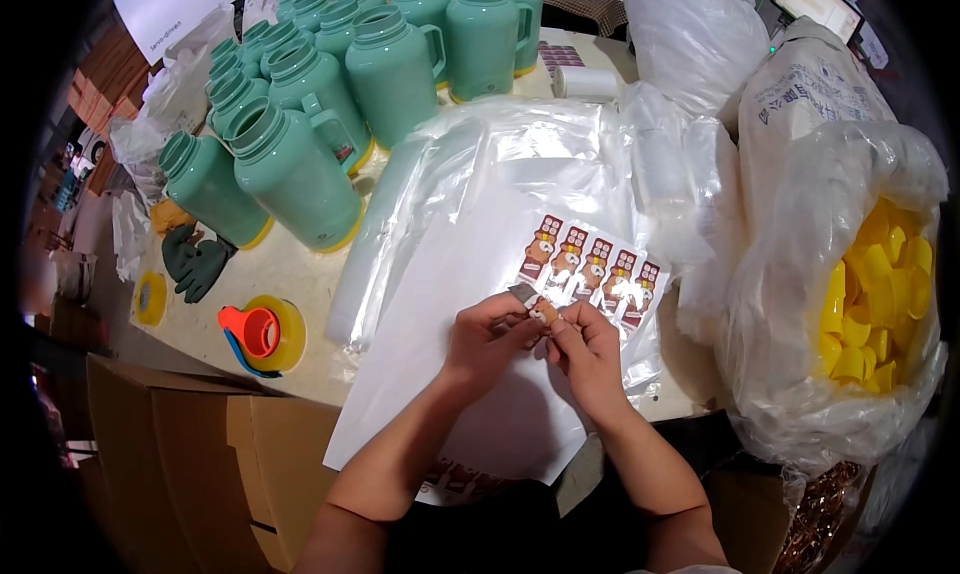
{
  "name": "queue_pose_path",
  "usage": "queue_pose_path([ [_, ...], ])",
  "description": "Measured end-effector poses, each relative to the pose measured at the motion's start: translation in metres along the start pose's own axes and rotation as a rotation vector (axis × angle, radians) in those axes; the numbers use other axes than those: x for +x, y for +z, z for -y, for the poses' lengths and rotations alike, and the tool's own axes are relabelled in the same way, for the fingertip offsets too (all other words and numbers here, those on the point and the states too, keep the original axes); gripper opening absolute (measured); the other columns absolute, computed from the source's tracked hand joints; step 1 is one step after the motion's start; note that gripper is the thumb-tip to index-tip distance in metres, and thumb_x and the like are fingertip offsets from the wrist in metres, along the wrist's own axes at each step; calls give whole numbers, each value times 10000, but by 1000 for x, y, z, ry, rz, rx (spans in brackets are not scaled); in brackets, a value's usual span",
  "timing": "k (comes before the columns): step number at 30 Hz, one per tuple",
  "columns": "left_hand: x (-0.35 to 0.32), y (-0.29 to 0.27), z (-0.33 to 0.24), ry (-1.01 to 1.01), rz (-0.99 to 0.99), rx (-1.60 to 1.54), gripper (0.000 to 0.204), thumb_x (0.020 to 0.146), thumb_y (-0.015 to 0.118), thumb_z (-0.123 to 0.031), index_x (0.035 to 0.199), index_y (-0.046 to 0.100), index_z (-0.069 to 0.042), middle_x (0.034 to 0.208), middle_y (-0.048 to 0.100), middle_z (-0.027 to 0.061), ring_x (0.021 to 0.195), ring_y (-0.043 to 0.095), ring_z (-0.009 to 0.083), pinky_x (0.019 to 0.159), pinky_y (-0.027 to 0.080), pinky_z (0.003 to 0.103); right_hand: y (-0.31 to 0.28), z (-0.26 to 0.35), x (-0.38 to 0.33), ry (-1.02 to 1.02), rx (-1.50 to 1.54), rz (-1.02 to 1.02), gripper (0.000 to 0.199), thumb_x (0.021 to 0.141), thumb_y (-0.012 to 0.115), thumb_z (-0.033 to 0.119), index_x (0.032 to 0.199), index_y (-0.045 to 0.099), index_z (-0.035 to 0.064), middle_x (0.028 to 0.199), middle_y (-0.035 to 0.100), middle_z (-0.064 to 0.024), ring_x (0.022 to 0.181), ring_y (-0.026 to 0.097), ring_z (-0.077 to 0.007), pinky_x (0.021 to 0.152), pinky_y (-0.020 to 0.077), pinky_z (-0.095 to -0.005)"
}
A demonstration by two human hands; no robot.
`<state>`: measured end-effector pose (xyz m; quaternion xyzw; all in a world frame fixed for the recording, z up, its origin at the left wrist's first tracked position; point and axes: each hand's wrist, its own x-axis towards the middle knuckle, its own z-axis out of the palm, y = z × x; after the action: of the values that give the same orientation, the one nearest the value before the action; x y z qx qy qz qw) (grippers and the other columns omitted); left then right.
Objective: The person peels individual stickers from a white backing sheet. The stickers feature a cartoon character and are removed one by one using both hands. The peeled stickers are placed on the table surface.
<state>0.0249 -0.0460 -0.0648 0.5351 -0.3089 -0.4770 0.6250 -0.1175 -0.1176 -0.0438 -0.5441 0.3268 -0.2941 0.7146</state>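
Between the fingertips of both hands I hold a small bear-shaped sticker (pixel 543 312). My left hand (pixel 487 339) pinches its left side, fingers closed. My right hand (pixel 586 346) grips the right edge between thumb and fingers. Right behind the hands lies a sheet of brown bear stickers (pixel 593 264) in a row. Under it spreads a large white paper sheet (pixel 420 319), which reaches over the table's front edge. A stack of clear plastic bags (pixel 400 189) lies beneath the paper.
Several green flasks with yellow bases (pixel 300 174) crowd the back left. A dark glove (pixel 196 262), a tape roll (pixel 150 297) and a yellow ring with an orange piece (pixel 262 332) lie at left. A plastic sack of yellow parts (pixel 880 299) stands at right, a cardboard box (pixel 200 454) below left.
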Motion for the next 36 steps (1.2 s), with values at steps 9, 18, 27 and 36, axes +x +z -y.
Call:
queue_pose_path([
  [9, -3, 0, -13, 4, 92, -72, 115, 856, 668, 33, 967, 647, 15, 972, 667, 59, 861, 621, 101, 749, 506, 258, -4, 2, 0, 176, 379, 161, 197, 980, 500, 157, 807, 526, 67, 598, 472, 15, 502, 372, -47, 466, 261, -204],
  [18, 2, 1, -13, -62, 64, -104, 261, 818, 646, 80, 1074, 641, 30, 939, 672, 62, 833, 632, 127, 753, 519, 264, -10, 8, 3, 305, 449, 255, 169, 989, 501, 169, 861, 534, 63, 601, 464, 12, 502, 363, -48, 462, 265, -209],
  [27, 5, 4, -9, 61, -124, -141, 63, 847, 668, 21, 807, 625, -1, 766, 653, 47, 672, 585, 79, 604, 465, 226, 3, -9, -9, -132, -405, 2, 122, 987, 521, 122, 977, 534, 1, 766, 632, -67, 675, 571, -109, 639, 467, -254],
  [36, 1, 0, -6, -8, -191, -25, 54, 848, 710, -10, 861, 657, -6, 795, 690, 49, 711, 617, 69, 634, 492, 216, 4, -1, -8, -38, -281, 76, 200, 1019, 475, 161, 943, 559, -4, 753, 651, -43, 669, 561, -71, 629, 448, -233],
])
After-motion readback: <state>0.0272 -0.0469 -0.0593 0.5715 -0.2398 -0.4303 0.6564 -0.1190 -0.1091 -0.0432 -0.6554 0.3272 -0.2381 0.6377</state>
